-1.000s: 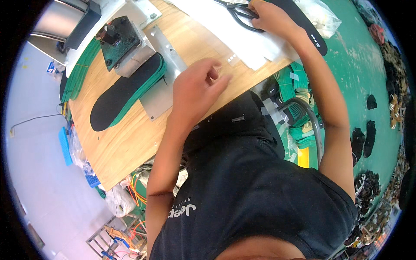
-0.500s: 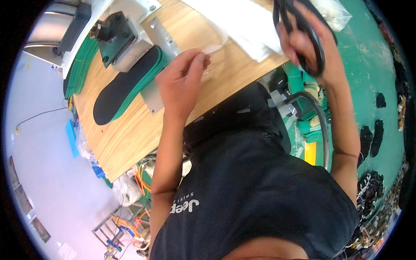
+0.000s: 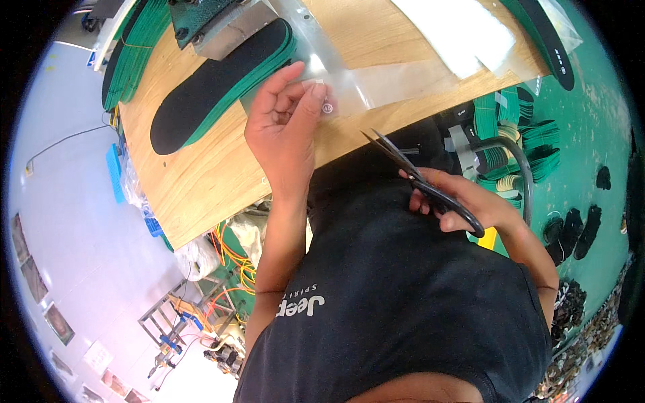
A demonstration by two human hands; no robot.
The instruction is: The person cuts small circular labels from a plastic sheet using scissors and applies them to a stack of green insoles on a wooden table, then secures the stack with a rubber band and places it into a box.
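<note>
Black-handled scissors (image 3: 422, 181) are held by the right hand (image 3: 476, 198) in front of the black top (image 3: 403, 282), with fingers curled about the handles and the blades slightly parted, pointed toward the table's edge. They can be judged stiff and fairly weighty; the handles are the safe place to be gripped.

Beyond them, over the wooden tabletop (image 3: 201, 211), clear plastic film (image 3: 403, 86) is held at its left end by the left hand (image 3: 285, 127). Its thumb is bent against the film beside a round label (image 3: 327, 107), the other fingers curled; how the fingertips meet behind cannot be told. From there the film is stretched rightward toward white sheets (image 3: 460, 33). It is likely light, limp and slippery, easily creased; it is best taken by an edge, between thumb and fingertip, clear of the label.

Past the left hand, a stack of black-and-green insoles (image 3: 225, 84) is laid beside a metal block (image 3: 232, 30). Soft, bendable foam may be expected, best lifted by both long edges. Farther down, banded insole bundles (image 3: 497, 117) are seen near the green floor (image 3: 571, 127).
</note>
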